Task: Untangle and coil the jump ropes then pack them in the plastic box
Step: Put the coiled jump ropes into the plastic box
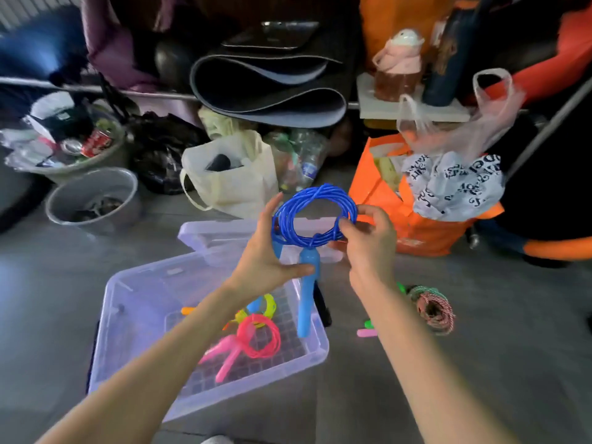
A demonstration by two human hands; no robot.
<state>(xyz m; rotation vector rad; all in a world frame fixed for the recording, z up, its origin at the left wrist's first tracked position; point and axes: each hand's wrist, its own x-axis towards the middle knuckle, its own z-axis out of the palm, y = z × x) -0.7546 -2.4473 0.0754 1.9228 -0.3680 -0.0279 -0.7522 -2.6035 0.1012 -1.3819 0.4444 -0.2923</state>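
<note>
The blue jump rope [315, 216], wound into a coil, is held in the air above the far edge of the clear plastic box [134, 302], one blue handle [307, 293] hanging down. The left hand [269, 251] grips the coil's left side and the right hand [368, 241] pinches its right side. A coiled pink jump rope [256, 338] lies inside the box, and a red-and-white rope [432, 307] lies on the floor to the right.

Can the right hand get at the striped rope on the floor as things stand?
Probably not yet: the right hand and left hand both hold the blue rope. The striped rope itself lies uncovered beside the plastic box.
</note>
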